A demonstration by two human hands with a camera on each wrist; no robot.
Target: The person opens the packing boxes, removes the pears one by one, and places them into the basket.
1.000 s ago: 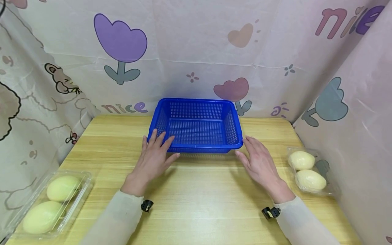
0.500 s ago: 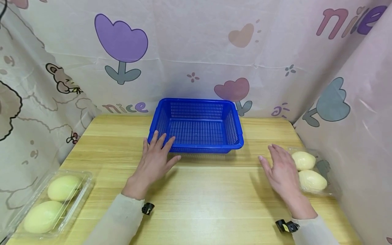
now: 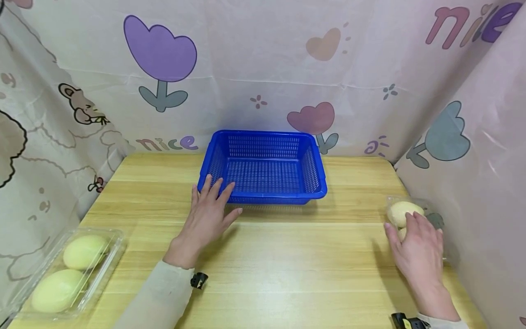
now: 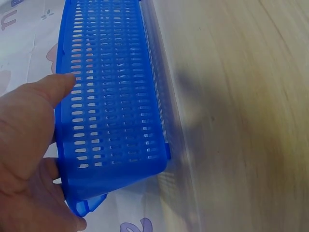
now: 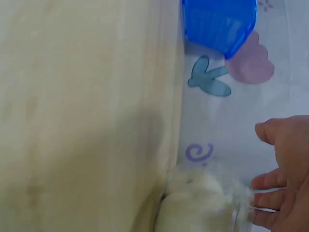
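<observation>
In the head view a blue slotted plastic basket (image 3: 263, 198) sits at the back middle of the wooden table. My left hand (image 3: 205, 219) is at its front left corner, fingers spread over the rim; in the left wrist view the thumb (image 4: 63, 87) overlaps the slotted wall and other fingers lie beyond the rim. At the right, my right hand (image 3: 421, 249) hangs over a clear plastic box (image 3: 449, 256) with pale yellow oval fruit (image 3: 400, 212), fingers extended and hiding most of the nearer fruit. The right wrist view shows this fruit (image 5: 193, 208) blurred, with fingers beside the box.
A second clear plastic box (image 3: 115, 249) stands at the front left with two pale green-yellow oval fruits (image 3: 85, 252) inside. Patterned cloth (image 3: 246, 45) hangs behind the table (image 3: 283, 274) and along both sides. Small black devices (image 3: 199, 280) are strapped to the wrists.
My right hand has left the basket's front right corner and moved right, over the fruit box. The left hand has stayed at the basket, which has barely moved.
</observation>
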